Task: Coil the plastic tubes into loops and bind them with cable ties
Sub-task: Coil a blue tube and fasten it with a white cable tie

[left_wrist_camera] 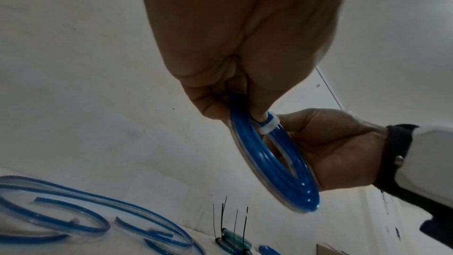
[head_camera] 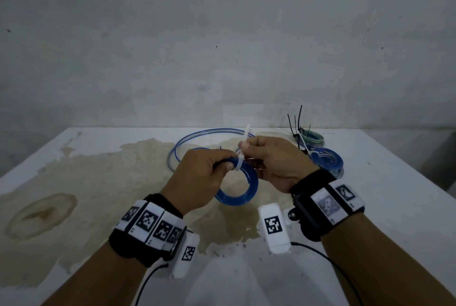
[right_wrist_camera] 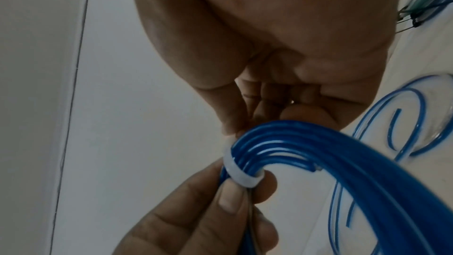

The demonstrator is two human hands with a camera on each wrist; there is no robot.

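Cinching a white tie (head_camera: 241, 157) round a blue coil (head_camera: 243, 188), held in the air over the table (head_camera: 385, 207), near the front edge. Left hand (head_camera: 202, 180) curls round the coil's top-left arc, thumb and fingers pinching the turns right beside the tie band. Right hand (head_camera: 276, 162) is closed too, fingertips pinching the tie at its head; the tail sticks up past the knuckles. The right wrist view shows the band already wrapped round all the turns, not fully snug as far as I can tell.

Elsewhere: a loose tube (head_camera: 195, 140) lies uncoiled behind the hands, a bound blue coil (head_camera: 327, 160) and a bound green coil (head_camera: 314, 138) at the right rear, with black ties (head_camera: 296, 120) sticking up from them.

Risks, judged from here:
- The tube looks springy. If the left pinch eases before the tie locks tight, turns could pop out and the coil opens.
- The tube's cut end shows inside the coil near the band; if it sits outside the tie, it will spring free later.
- Pulling the tail at an angle could drag the band along the coil and leave it slack.
- Over-tightening could kink or flatten the soft tube.
- The right pinch is small; a slip means re-gripping a slick tail.
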